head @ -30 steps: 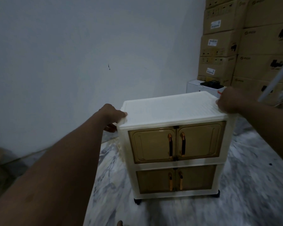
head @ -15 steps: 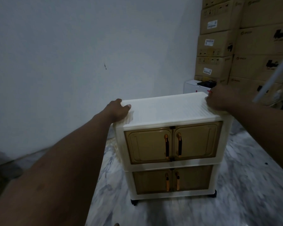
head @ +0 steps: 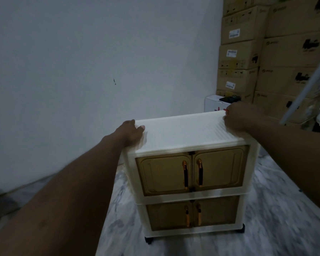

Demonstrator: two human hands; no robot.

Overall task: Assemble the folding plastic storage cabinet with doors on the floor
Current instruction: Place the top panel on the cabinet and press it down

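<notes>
On the marble-patterned floor [head: 275, 209], close to the pale wall [head: 81, 61], the cabinet [head: 185, 133] stands upright on small black casters [head: 148, 240]. It has a white frame and two tiers. The amber upper doors [head: 163, 174] and lower doors [head: 171, 216] are all closed, each with a vertical handle near the middle seam.

The person reaches out with both arms. The left grip [head: 131, 133] grasps the left edge of the ribbed white top, thumb lying on the surface and fingers wrapped down over the side. The right grip [head: 238, 118] sits at the top's far right corner with its fingers curled. It seems to be clasping the rim there, though the blur makes that hard to confirm.

Behind the cabinet on the right, cardboard boxes [head: 284, 52] are stacked high, with a low white box [head: 213, 105] at their foot. A white pole [head: 307, 89] slants across the right side.
</notes>
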